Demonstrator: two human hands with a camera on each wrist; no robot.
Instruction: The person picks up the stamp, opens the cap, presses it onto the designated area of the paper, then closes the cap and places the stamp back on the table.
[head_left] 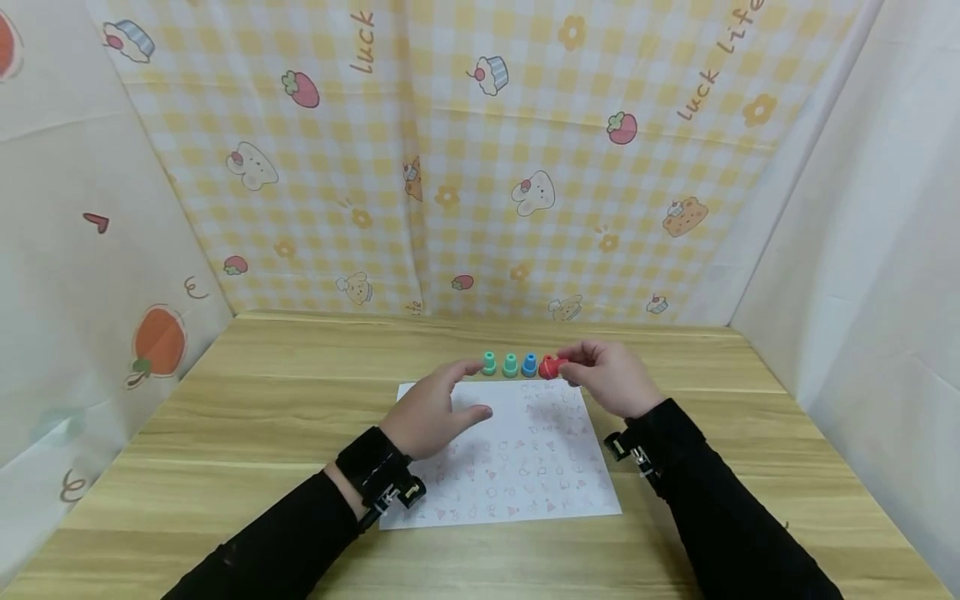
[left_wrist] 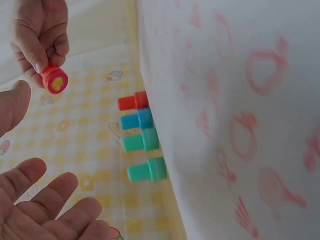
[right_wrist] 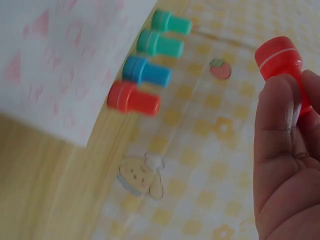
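Note:
My right hand [head_left: 611, 379] pinches a red toy stamp [right_wrist: 282, 57] between thumb and fingers, raised off the table. Its round printing face, pink with a yellow middle, shows in the left wrist view. Beside it, at the paper's far edge, a row of stamps stands on the table: a red stamp [right_wrist: 132, 98], a blue stamp [right_wrist: 147, 71] and two green stamps [right_wrist: 160, 44]. In the head view the held stamp overlaps the standing red one. Over the paper hovers my left hand [head_left: 431, 412], fingers spread and holding nothing, its index fingertip near the leftmost green stamp.
A white sheet of paper [head_left: 502, 427] lies on the wooden table [head_left: 285, 417], covered with several faint red stamped or drawn marks. Behind the table hangs a yellow checked cloth [head_left: 465, 233]. Pale cloth walls [head_left: 847, 250] close off both sides.

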